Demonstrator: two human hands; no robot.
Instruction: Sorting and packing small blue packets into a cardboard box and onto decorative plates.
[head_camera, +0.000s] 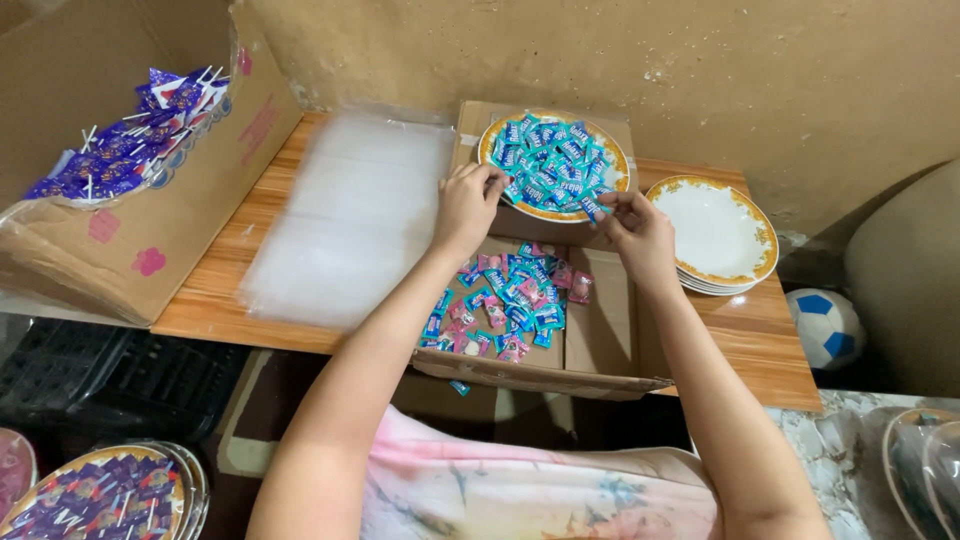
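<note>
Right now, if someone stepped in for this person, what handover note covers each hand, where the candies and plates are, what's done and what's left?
Left hand: fingers on the near rim of the gold-rimmed white plate heaped with blue-wrapped candies, pinching a candy there.
Right hand: at the same plate's right rim, holding a blue candy.
Loose pink and blue candies lie on the flattened cardboard box below.
Stack of empty gold-rimmed white plates sits to the right; clear plastic bags to the left.
Done: one plate heaped.
Left: the loose candies and the empty plates.
</note>
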